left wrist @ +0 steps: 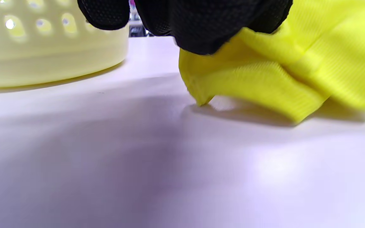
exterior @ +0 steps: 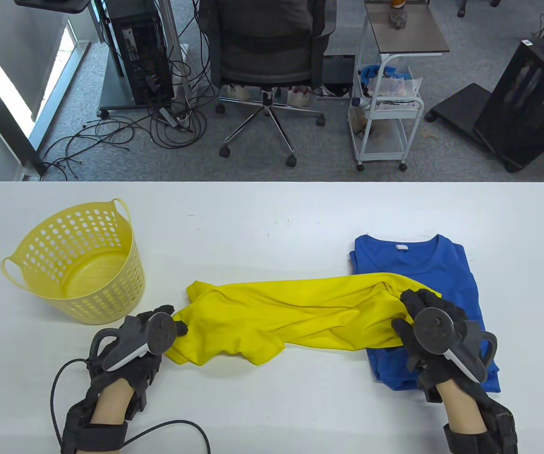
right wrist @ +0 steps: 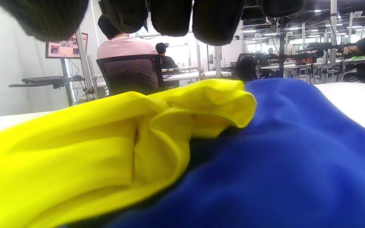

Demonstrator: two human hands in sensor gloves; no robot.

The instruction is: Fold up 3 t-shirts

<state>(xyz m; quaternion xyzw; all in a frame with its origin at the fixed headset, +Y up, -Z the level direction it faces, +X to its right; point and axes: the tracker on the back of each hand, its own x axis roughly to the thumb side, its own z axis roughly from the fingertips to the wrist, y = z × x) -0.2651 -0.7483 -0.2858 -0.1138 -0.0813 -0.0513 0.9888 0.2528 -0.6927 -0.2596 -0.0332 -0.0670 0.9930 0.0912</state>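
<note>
- The left hand (exterior: 151, 331) sits close to the table's near edge, left of centre; its fingers (left wrist: 201, 28) are closed on the left end of the yellow t-shirt (exterior: 290, 314), pinching a bunched fold that hangs just above the white table (exterior: 272, 406).
- The right hand (exterior: 430, 326) is toward the near right corner, over the blue t-shirt (exterior: 432, 269). It grips the yellow shirt's right end in the table view, though the right wrist view shows only the fingertips (right wrist: 215, 20) above the cloth, so the exact hold is unclear.
- The yellow t-shirt stretches crumpled between the two hands, across the near middle of the table, its right end lying on top of the blue one.
- The blue t-shirt lies folded flat on the right side, collar toward the far edge.
- A yellow perforated basket (exterior: 80, 262) stands near the left edge, just beyond the left hand.
</note>
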